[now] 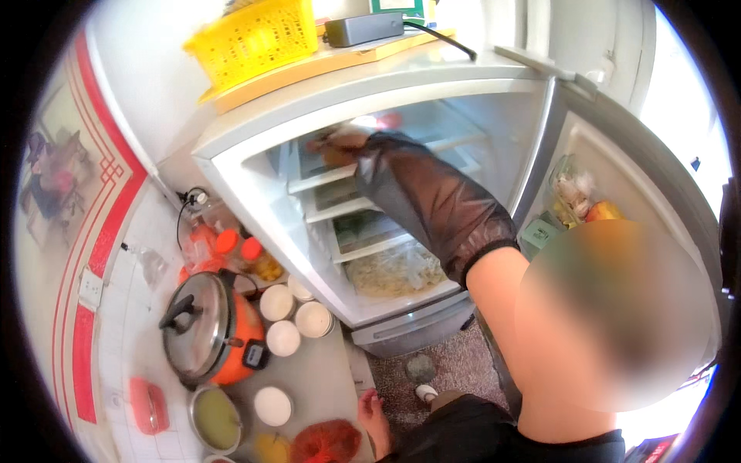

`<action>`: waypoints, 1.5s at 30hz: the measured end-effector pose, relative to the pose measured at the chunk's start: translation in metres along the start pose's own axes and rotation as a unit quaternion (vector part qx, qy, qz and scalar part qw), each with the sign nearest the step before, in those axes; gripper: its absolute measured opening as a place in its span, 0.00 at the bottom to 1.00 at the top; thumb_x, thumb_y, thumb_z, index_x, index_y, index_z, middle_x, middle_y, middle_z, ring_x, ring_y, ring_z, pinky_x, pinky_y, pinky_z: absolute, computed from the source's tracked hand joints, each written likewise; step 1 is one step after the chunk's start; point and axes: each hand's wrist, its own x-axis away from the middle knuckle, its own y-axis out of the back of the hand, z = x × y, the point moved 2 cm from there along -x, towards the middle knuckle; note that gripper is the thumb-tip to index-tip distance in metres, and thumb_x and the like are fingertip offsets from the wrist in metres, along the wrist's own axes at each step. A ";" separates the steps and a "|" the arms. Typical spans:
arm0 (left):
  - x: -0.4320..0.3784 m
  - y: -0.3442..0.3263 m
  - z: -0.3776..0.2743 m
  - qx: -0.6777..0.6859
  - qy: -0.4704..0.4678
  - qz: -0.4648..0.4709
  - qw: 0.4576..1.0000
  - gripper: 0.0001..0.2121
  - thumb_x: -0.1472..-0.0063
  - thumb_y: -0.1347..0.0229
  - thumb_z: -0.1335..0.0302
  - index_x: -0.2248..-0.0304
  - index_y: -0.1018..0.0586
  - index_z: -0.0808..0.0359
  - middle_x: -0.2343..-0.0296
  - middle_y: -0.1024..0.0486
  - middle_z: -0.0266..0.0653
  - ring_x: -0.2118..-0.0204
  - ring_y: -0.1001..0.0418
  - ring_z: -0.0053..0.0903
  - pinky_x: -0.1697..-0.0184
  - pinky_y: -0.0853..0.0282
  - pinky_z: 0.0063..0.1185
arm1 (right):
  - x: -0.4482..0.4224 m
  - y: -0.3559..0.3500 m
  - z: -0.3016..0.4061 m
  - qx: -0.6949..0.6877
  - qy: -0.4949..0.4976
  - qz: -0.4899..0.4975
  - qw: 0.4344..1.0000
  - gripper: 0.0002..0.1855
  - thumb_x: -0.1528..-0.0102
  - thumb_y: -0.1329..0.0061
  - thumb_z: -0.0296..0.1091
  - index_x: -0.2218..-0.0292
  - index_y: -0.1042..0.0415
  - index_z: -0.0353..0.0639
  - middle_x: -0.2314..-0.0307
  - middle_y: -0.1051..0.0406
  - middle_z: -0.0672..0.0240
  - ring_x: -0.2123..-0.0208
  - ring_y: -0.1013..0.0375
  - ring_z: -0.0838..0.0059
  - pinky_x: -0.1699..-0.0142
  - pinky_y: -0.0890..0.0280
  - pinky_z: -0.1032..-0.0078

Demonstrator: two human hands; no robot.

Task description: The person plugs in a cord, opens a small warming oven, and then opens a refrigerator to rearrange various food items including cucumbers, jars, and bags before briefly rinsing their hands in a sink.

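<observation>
My right hand (341,143), blurred, reaches into the upper part of an open refrigerator (278,214); whether it grips anything cannot be made out. A dark, sheer sleeve cover (431,197) covers that forearm. Near the hand, a pinkish-red item (389,120) shows at the back. Below are white-edged shelves (356,209) and, at the bottom, a clear bag of pale food (399,272). My left hand (376,419) hangs low beside the counter edge, fingers loosely bent, apparently with nothing in it, near a red mesh bag (325,441).
The refrigerator door (613,150) stands wide at right, with food in its racks. On the counter at left are an orange cooker (234,335), white bowls (278,302), red-lidded jars (227,242) and a metal pot (217,419). A yellow basket (255,43) and black adapter (363,30) sit on top.
</observation>
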 end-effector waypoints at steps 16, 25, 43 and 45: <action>0.012 -0.031 -0.023 0.015 -0.001 0.059 0.998 0.12 0.38 0.52 0.75 0.56 0.29 0.70 0.59 0.30 0.39 0.56 0.32 0.24 0.54 0.34 0.22 | 0.172 0.055 0.075 -0.189 0.013 -0.339 0.922 0.09 0.53 0.57 0.32 0.72 0.24 0.50 0.70 0.31 0.59 0.64 0.36 0.52 0.58 0.38 0.59; 0.035 -0.017 -0.004 0.032 0.046 0.017 0.998 0.12 0.38 0.53 0.75 0.57 0.29 0.71 0.59 0.29 0.40 0.56 0.32 0.24 0.54 0.34 0.22 | 0.385 -0.242 0.149 -0.805 -0.513 -0.133 0.268 0.13 0.43 0.63 0.31 0.59 0.34 0.34 0.62 0.32 0.62 0.62 0.32 0.67 0.58 0.35 0.69; 0.063 0.004 0.067 -0.036 0.161 -0.033 0.986 0.12 0.38 0.51 0.72 0.57 0.29 0.71 0.60 0.29 0.40 0.57 0.31 0.25 0.56 0.32 0.23 | 0.334 -0.375 0.225 -0.189 -0.086 -0.115 0.971 0.11 0.55 0.55 0.26 0.66 0.32 0.40 0.60 0.35 0.58 0.55 0.38 0.56 0.51 0.42 0.61; 0.055 -0.002 0.050 -0.075 0.161 -0.016 0.984 0.13 0.38 0.52 0.72 0.57 0.28 0.71 0.60 0.29 0.39 0.57 0.31 0.25 0.57 0.33 0.23 | 0.362 -0.377 0.213 -0.185 0.008 -0.074 0.980 0.13 0.54 0.55 0.28 0.63 0.33 0.41 0.57 0.37 0.58 0.53 0.39 0.55 0.49 0.43 0.60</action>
